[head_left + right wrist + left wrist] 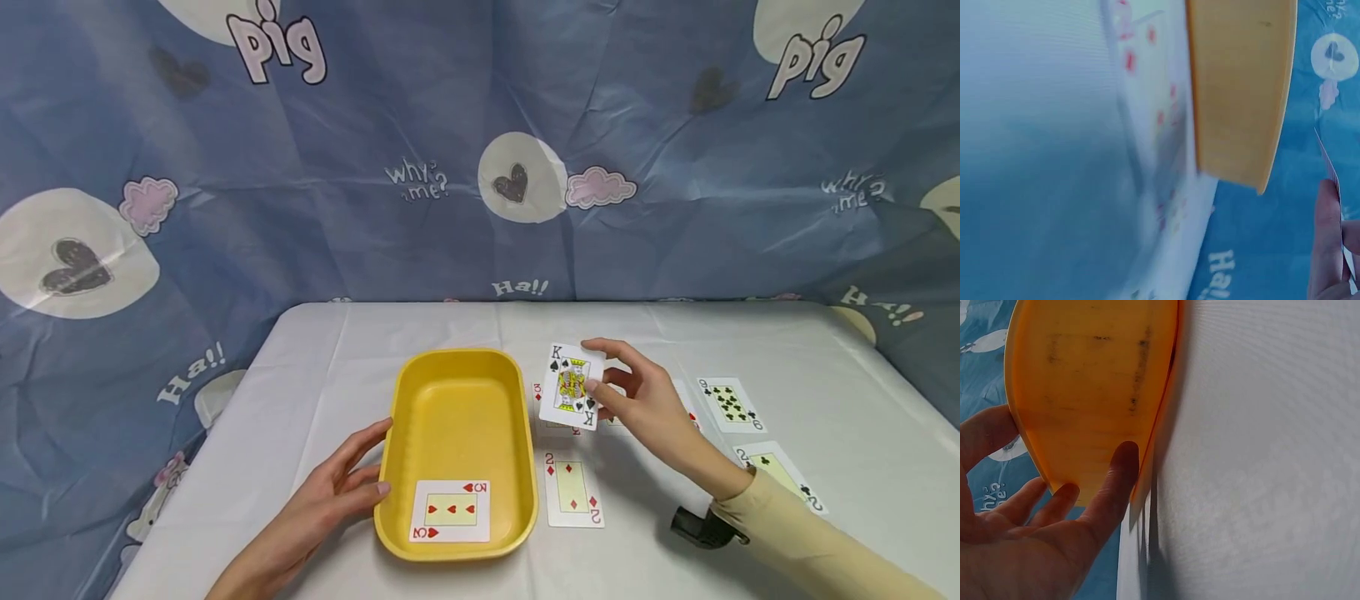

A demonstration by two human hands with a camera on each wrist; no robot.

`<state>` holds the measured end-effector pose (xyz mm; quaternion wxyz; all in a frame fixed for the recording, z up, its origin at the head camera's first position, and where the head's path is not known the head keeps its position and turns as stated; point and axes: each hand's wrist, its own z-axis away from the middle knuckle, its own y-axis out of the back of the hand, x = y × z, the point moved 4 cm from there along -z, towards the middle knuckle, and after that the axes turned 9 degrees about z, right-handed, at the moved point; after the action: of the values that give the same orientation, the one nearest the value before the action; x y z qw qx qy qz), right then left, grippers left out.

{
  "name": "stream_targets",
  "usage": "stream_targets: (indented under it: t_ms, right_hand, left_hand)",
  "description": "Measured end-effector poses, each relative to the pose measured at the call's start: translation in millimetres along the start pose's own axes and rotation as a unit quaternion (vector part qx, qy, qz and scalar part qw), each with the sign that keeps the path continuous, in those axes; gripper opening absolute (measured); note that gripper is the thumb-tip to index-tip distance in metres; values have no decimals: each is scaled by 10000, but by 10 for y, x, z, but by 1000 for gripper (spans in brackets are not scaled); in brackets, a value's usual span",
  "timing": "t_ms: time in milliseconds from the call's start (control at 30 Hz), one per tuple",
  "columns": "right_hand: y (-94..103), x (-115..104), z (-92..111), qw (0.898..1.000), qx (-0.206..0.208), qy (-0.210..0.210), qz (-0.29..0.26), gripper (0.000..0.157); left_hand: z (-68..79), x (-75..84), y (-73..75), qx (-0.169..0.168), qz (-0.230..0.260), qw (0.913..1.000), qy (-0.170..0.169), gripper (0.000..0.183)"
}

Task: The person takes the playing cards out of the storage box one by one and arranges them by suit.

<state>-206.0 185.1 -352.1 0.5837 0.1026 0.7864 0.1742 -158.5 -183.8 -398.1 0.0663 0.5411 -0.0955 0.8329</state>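
A king of spades [572,387] is pinched between the thumb and fingers of my right hand [651,408], raised face up over cards right of the yellow tray [461,425]. Seen edge-on, the same card [1329,161] shows at the right of the right wrist view. My left hand [318,504] touches the tray's left side with spread fingers; in the left wrist view its thumb [1125,461] lies against the outer wall. Inside the tray, at the near end, lies a three of hearts [451,511]. The king partly hides a red-suited card below it.
Beside the tray's near right side lies a two of diamonds [573,492]. Farther right are a nine of clubs [731,406] and a two of clubs [776,471], partly covered by the right forearm. A patterned blue cloth [420,242] hangs behind the white table [330,367].
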Motion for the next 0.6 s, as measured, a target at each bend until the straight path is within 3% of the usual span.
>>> stream_targets:
  t_ms: [600]
  right_hand:
    - [441, 464, 532, 9950, -644, -613, 455, 50]
  left_hand:
    - [4, 4, 6, -78, 52, 10000, 22, 70]
